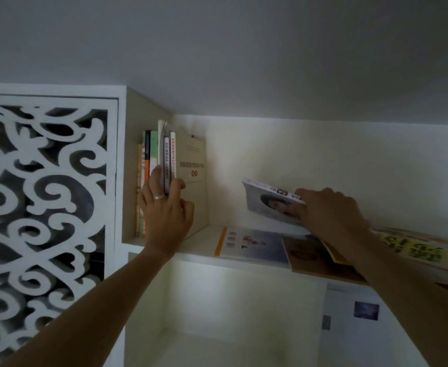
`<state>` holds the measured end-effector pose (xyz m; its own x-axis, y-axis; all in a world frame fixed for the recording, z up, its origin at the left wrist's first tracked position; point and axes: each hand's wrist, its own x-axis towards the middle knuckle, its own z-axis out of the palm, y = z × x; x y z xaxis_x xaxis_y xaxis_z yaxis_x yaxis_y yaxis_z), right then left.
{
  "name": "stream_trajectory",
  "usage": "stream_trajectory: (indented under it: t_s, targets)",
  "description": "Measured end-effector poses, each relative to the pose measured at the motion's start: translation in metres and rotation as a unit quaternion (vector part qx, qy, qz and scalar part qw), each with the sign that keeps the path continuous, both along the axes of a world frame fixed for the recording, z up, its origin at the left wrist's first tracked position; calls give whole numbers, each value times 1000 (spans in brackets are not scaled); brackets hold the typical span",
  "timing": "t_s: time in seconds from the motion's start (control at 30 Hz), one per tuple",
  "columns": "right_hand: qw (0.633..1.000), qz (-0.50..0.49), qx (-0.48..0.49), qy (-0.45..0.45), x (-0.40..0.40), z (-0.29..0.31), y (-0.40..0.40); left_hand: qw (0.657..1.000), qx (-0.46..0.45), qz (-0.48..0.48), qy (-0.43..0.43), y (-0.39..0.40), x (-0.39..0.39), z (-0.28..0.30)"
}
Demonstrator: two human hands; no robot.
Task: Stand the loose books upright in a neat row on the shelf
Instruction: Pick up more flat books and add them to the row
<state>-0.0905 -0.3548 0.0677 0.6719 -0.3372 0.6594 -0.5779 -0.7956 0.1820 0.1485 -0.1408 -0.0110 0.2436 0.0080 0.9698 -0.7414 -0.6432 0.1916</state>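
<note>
- Two hands are working at once: my left hand [164, 207] is pinching the spines of the upright row [164, 160], thumb on one side and fingers on the other, steadying it against the left wall of the shelf [201, 254].
- My right hand [328, 210] is clamping a white paperback with a portrait cover [267, 202], lifting it tilted, clear of the shelf board and well to the right of my left hand.
- I am judging this as the carry step: one loose book is coming up to join the row.
- Next I am needing to turn that paperback spine-out, bring it across to my left hand and slide it in just beside the cream-covered book [192, 178] at the row's open end, shifting my left fingers out of the way without letting the row lean.
- I am counting about six books standing in the row, though the thin spines are blurring together.
- Below my right hand at least three more are lying flat: a blue-and-white one [249, 245], a brown one [313, 258] and a yellow-lettered one [413, 250].
</note>
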Motion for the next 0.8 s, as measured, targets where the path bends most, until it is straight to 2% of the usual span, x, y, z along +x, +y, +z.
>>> stream_trajectory:
  t_s: [0.03,0.1,0.2,0.27,0.43,0.47,0.53,0.67,0.7,0.73,0.8]
  targets:
    - [998,21,7,-55,8,-2,5,1000,-1,-5,3,0,1,0]
    - [976,109,92,-166,30,-5,21,1000,0,-13,6,0,2,-1]
    - [896,230,247,-289,70,-8,53,1000,-2,-18,7,1,3,-1]
    - [876,250,293,-289,96,-17,76,1000,-7,-22,7,2,3,-1]
    - [870,293,334,-215,126,-37,129,999,-20,-33,-6,3,-1,3]
    - [848,320,370,-207,129,-38,134,999,-19,-36,-2,4,-2,4]
    - [779,384,461,-185,129,-38,140,999,-17,-38,2,4,-4,6]
    - [660,468,569,-146,133,-38,138,1000,-12,-23,-12,3,-3,7]
    - [652,475,574,-142,131,-40,139,1000,-15,-18,-16,3,-2,6]
    - [660,475,566,-136,130,-42,140,1000,-20,-13,-20,2,-1,6]
    - [743,445,493,-83,128,-47,137,999,-14,3,-29,1,3,5]
